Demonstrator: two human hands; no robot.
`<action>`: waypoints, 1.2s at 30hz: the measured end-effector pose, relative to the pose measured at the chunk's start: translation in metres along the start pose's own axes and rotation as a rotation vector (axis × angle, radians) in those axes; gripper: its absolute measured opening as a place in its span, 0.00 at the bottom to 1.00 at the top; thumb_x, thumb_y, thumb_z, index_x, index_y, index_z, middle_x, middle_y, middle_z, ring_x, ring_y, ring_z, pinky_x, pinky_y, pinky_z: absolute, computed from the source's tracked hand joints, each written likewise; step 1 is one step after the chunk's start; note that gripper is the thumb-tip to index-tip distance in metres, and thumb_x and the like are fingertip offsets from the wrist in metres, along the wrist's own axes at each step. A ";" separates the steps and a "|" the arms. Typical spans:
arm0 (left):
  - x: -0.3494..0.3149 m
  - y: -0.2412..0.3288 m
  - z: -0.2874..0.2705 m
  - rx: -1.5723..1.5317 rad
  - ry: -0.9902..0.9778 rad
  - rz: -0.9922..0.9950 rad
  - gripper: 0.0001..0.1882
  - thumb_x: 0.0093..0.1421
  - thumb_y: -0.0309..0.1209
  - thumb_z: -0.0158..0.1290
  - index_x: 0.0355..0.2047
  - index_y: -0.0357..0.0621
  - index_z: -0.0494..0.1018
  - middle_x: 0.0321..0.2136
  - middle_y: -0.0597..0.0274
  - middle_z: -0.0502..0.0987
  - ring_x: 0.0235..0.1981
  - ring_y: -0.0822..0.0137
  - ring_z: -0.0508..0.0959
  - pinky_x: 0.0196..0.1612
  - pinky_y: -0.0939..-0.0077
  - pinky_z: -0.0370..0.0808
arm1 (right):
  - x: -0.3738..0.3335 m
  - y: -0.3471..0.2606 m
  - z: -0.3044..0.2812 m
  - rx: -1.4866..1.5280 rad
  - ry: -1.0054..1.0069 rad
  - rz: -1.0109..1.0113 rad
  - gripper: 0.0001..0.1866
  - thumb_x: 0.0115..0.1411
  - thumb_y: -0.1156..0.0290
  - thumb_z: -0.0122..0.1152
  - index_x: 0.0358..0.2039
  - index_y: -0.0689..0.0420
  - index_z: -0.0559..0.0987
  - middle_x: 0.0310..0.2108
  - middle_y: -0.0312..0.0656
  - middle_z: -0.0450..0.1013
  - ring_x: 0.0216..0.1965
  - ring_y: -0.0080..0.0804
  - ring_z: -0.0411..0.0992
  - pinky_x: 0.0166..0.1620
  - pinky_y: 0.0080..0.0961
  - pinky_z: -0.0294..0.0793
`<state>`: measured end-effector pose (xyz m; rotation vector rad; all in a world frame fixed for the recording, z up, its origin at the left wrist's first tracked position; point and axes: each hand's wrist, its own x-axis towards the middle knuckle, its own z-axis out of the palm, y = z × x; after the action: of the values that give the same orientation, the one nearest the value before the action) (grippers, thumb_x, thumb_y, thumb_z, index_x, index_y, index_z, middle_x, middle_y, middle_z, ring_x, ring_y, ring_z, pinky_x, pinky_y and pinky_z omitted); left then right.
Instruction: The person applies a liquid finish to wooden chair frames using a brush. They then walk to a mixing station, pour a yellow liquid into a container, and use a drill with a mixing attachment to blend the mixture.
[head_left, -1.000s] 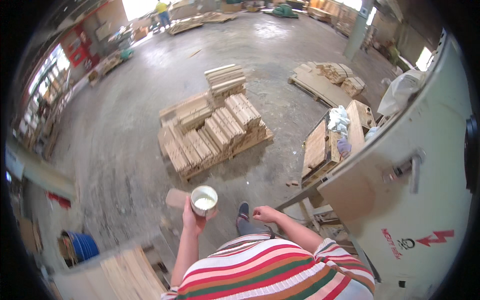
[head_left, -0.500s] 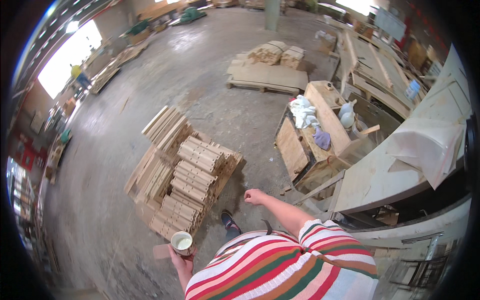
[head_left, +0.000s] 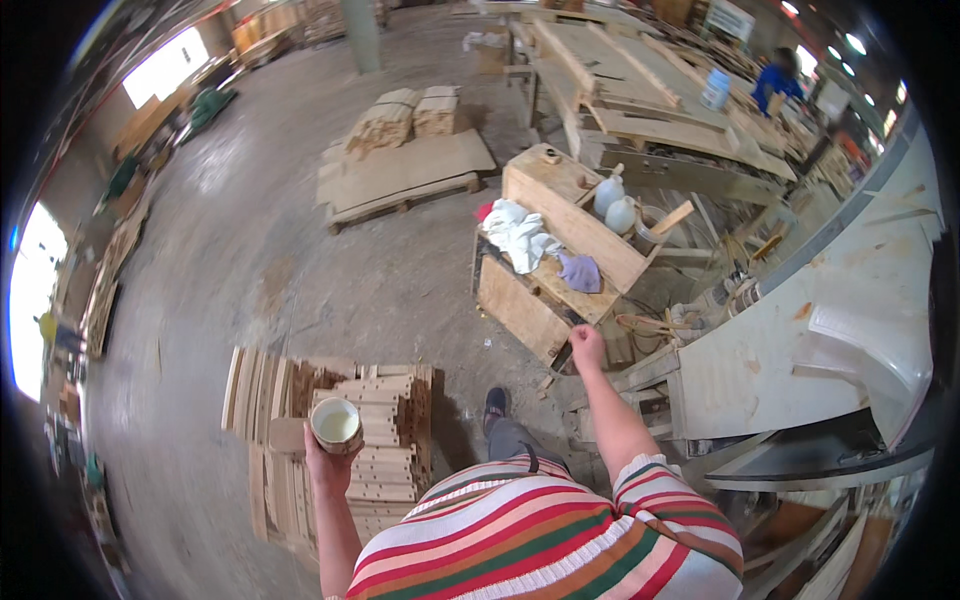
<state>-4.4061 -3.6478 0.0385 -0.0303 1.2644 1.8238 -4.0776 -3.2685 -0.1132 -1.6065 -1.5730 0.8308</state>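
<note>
At eight o'clock, a flat brown piece [head_left: 288, 435] juts beside your left hand [head_left: 328, 468], its grip wrapped around a pale cup [head_left: 337, 424]; at four, your right hand [head_left: 587, 347] nears a purple cloth [head_left: 580, 273], its grip's closure unclear.

Blown-out windows [head_left: 165, 68] upper left; black, warped rim

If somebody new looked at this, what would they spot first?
Probably the bright striped top across the bottom middle. Next, the round cup with whitish contents, held in the left-hand grip in front of the stacked wooden pieces. Farther up, right of centre, white rags and a purple cloth lie on a wooden box.
</note>
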 end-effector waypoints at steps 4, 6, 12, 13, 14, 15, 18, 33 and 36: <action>0.091 0.006 0.064 -0.008 -0.123 -0.066 0.28 0.59 0.56 0.32 0.51 0.51 0.61 0.46 0.60 0.69 0.45 0.60 0.72 0.38 0.59 0.74 | 0.093 -0.025 -0.003 0.084 0.310 0.016 0.14 0.47 0.66 0.59 0.34 0.60 0.74 0.27 0.42 0.74 0.30 0.40 0.72 0.35 0.31 0.70; 0.130 0.011 0.092 -0.005 -0.151 -0.098 0.29 0.59 0.56 0.32 0.52 0.51 0.61 0.46 0.61 0.69 0.45 0.58 0.71 0.39 0.58 0.73 | 0.138 -0.042 0.004 0.118 0.377 0.057 0.18 0.47 0.66 0.59 0.38 0.60 0.72 0.31 0.42 0.74 0.35 0.41 0.71 0.39 0.32 0.69; 0.226 0.032 0.187 0.033 -0.091 -0.119 0.28 0.59 0.55 0.32 0.51 0.52 0.61 0.46 0.60 0.69 0.44 0.58 0.71 0.39 0.57 0.71 | 0.248 -0.060 0.019 -0.243 0.551 0.259 0.26 0.45 0.65 0.63 0.45 0.58 0.69 0.43 0.48 0.68 0.47 0.45 0.64 0.50 0.37 0.63; 0.242 0.035 0.195 0.030 -0.105 -0.118 0.27 0.59 0.55 0.32 0.50 0.53 0.62 0.44 0.61 0.69 0.45 0.59 0.71 0.39 0.56 0.71 | 0.262 -0.062 0.022 -0.293 0.554 0.295 0.27 0.44 0.64 0.63 0.46 0.58 0.68 0.44 0.48 0.68 0.48 0.46 0.63 0.50 0.37 0.63; 0.258 0.038 0.202 0.027 -0.118 -0.117 0.26 0.59 0.55 0.33 0.49 0.55 0.63 0.43 0.63 0.70 0.45 0.60 0.71 0.39 0.56 0.71 | 0.277 -0.064 0.023 -0.296 0.508 0.330 0.32 0.43 0.62 0.64 0.49 0.57 0.65 0.47 0.48 0.65 0.51 0.47 0.60 0.52 0.38 0.61; 0.274 0.040 0.209 0.024 -0.131 -0.118 0.24 0.58 0.54 0.34 0.48 0.56 0.64 0.42 0.65 0.70 0.45 0.60 0.70 0.39 0.55 0.71 | 0.289 -0.064 0.027 -0.290 0.574 0.339 0.33 0.43 0.61 0.65 0.50 0.57 0.65 0.47 0.48 0.65 0.50 0.48 0.60 0.52 0.39 0.61; 0.311 0.038 0.224 0.030 -0.145 -0.161 0.26 0.59 0.55 0.32 0.50 0.54 0.62 0.44 0.61 0.69 0.45 0.59 0.71 0.38 0.55 0.71 | 0.310 -0.064 0.038 -0.270 0.669 0.441 0.39 0.40 0.56 0.66 0.52 0.55 0.62 0.49 0.49 0.63 0.51 0.48 0.60 0.52 0.42 0.60; 0.533 0.069 0.371 0.338 -0.449 -0.511 0.29 0.59 0.57 0.31 0.50 0.53 0.63 0.46 0.60 0.69 0.45 0.55 0.72 0.39 0.51 0.70 | 0.332 -0.117 0.056 -0.238 1.000 0.488 0.41 0.30 0.62 0.72 0.47 0.54 0.65 0.43 0.49 0.68 0.45 0.51 0.65 0.46 0.43 0.64; 0.588 0.100 0.407 0.420 -0.542 -0.504 0.29 0.59 0.56 0.31 0.50 0.52 0.63 0.46 0.60 0.70 0.45 0.56 0.71 0.39 0.52 0.71 | 0.337 -0.159 0.059 -0.263 1.060 0.288 0.42 0.33 0.63 0.71 0.50 0.57 0.62 0.45 0.49 0.65 0.48 0.48 0.64 0.49 0.41 0.63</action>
<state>-4.6499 -2.9687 0.0298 0.3279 1.0930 1.0177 -4.1973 -2.9307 0.0048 -1.9850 -0.7004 -0.1640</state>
